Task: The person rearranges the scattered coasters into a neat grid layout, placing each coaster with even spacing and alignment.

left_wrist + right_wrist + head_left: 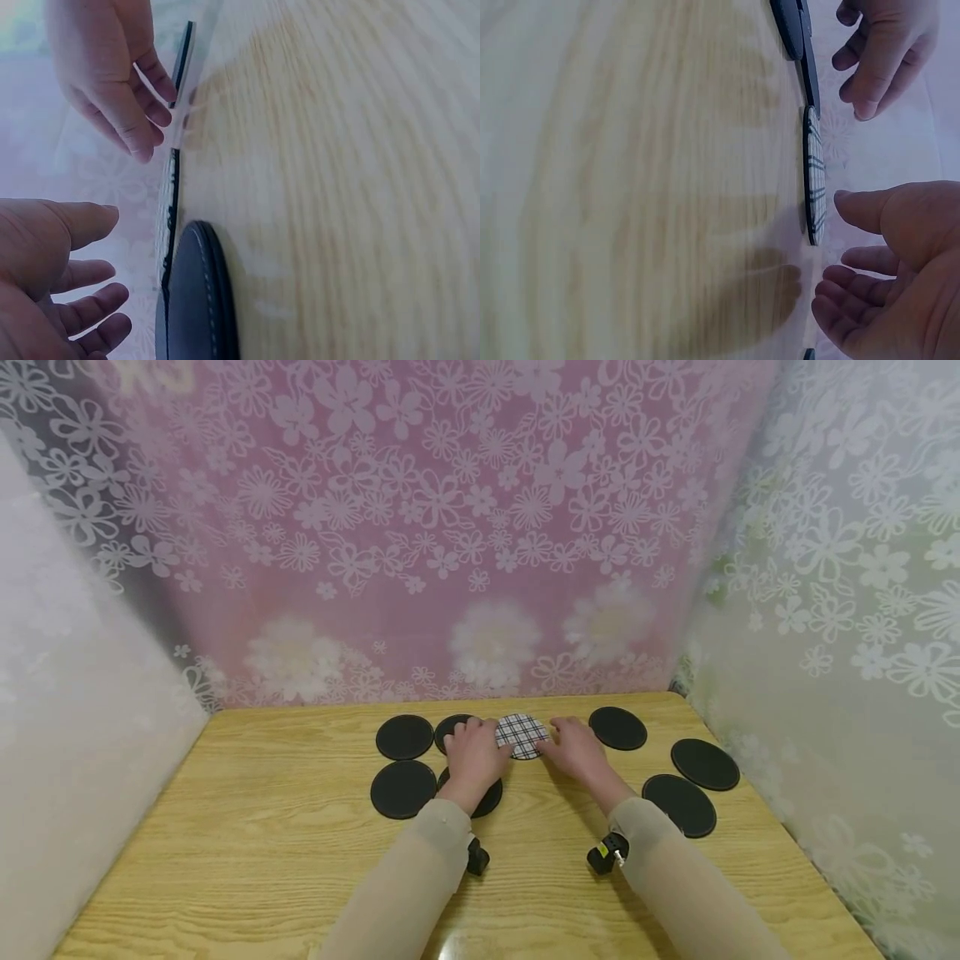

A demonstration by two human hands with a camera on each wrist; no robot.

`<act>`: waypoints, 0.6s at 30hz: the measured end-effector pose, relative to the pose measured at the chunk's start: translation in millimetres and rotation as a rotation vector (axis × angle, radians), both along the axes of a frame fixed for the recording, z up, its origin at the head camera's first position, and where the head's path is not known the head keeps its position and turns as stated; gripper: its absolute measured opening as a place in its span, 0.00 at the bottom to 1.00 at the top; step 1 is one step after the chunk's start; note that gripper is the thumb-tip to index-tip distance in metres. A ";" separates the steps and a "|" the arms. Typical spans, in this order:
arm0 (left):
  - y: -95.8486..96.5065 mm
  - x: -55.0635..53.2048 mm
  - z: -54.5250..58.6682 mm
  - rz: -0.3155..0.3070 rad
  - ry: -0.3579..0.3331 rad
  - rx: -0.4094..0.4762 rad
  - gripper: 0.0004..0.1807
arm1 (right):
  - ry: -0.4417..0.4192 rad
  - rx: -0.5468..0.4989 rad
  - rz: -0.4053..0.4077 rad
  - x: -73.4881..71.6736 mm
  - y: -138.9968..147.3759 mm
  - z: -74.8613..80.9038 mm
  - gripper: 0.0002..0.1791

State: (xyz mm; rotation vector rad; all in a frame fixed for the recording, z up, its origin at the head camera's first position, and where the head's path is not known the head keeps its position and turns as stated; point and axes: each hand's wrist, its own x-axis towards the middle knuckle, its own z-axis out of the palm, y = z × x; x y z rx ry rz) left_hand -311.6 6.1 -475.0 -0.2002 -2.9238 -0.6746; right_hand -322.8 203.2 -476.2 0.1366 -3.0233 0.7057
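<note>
Four black round coasters (pixel 405 737) sit grouped left, seemingly placed; three loose black ones (pixel 678 806) remain right. My left hand (pixel 477 753) and right hand (pixel 579 752), loosely spread, empty, flank the plaid coaster (pixel 522 735).

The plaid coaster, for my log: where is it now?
In the head view, the plaid coaster lies just right of centre, near the back of the table, between the left hand and right hand.
</note>
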 end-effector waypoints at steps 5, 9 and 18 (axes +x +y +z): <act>5.7 5.3 5.2 -0.012 0.006 0.007 0.31 | 0.031 0.043 0.008 8.3 10.5 2.2 0.36; 11.4 8.3 7.2 -0.027 0.023 0.026 0.31 | 0.054 0.081 0.013 13.1 20.2 2.1 0.37; 25.0 11.2 6.0 -0.041 0.028 0.012 0.31 | 0.101 0.162 0.030 22.7 42.4 6.1 0.39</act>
